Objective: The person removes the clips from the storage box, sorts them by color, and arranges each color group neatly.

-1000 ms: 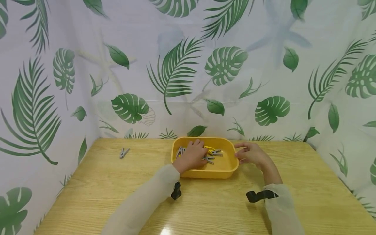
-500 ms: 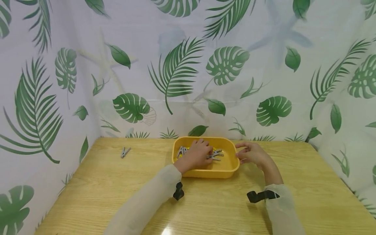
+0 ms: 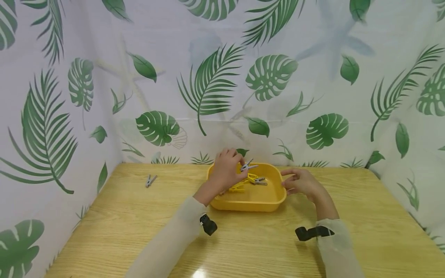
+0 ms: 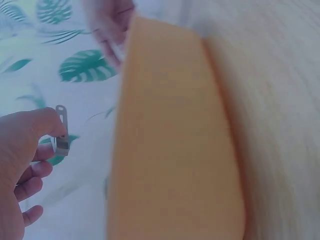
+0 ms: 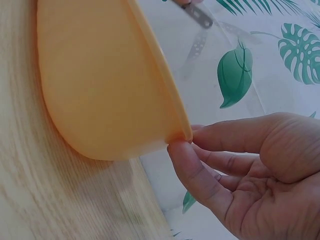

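My left hand [image 3: 226, 170] is raised over the yellow plastic basin [image 3: 247, 207], pinching a grey clothespin [image 3: 248, 166] between thumb and index finger. In the left wrist view the same clothespin [image 4: 61, 132] shows against the patterned cloth, with the other fingers loosely bent. My right hand [image 3: 303, 184] is at the basin's right end. Seen from the right wrist, its thumb and index finger [image 5: 230, 136] pinch the rim. Yellow clothespins [image 3: 237, 188] and a grey clothespin [image 3: 260, 181] lie inside the basin; my left hand and wrist hide its left part.
A lone grey clothespin [image 3: 150, 180] lies on the wooden table [image 3: 243, 239], left of the basin. White cloth with green leaves [image 3: 215, 85] hangs behind and at both sides. The basin stands close to the back cloth.
My left hand has risen out of the basin with a grey clothespin, after reaching among the clothespins. My right hand stays at the basin's right end. The head view has shifted slightly.
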Available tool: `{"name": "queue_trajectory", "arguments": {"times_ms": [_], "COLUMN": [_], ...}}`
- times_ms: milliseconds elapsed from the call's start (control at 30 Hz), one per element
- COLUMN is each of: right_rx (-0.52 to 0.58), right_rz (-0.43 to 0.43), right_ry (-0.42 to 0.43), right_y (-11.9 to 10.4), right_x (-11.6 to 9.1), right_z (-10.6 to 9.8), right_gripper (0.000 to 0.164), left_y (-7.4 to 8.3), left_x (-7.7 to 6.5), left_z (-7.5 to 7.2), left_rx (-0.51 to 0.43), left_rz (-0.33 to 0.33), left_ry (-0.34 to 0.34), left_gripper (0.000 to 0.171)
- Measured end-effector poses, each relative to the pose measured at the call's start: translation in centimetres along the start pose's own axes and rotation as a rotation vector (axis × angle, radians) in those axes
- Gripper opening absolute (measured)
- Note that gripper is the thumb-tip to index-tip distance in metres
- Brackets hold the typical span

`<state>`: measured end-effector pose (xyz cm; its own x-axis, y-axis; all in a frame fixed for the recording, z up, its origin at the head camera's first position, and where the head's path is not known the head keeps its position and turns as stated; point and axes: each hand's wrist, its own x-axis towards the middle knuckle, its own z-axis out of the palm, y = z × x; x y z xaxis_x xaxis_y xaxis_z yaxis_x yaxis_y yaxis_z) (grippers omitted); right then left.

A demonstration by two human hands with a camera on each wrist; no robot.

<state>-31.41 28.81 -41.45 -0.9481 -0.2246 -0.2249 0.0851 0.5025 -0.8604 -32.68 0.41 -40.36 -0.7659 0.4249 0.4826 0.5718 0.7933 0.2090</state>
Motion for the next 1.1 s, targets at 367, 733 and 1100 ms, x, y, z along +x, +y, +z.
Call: {"name": "queue_trajectory", "arguments": {"times_ms": [367, 733, 1100], "right_rx": [-0.019, -0.004, -0.015], "right_rz": [0.034, 0.003, -0.009], "right_ry": [0.002, 0.005, -0.003], "right_y": [0.1, 0.5, 0.1], "right_x": [-0.2, 0.0, 0.1], "right_z": [0.0, 0.1, 0.0], "right_gripper": [0.054, 0.054, 0.054], "left_y": [-5.0, -10.8, -14.9], "left_x": [-3.1, -7.9, -11.1], "left_z": [-3.0, -4.2, -4.7], "left_rx": [-0.069, -0.007, 0.025], "left_rz": [-0.16, -0.413, -0.573], "left_ry": [0.317, 0.4, 0.336], "left_gripper": [0.019, 0.02, 0.021]}}
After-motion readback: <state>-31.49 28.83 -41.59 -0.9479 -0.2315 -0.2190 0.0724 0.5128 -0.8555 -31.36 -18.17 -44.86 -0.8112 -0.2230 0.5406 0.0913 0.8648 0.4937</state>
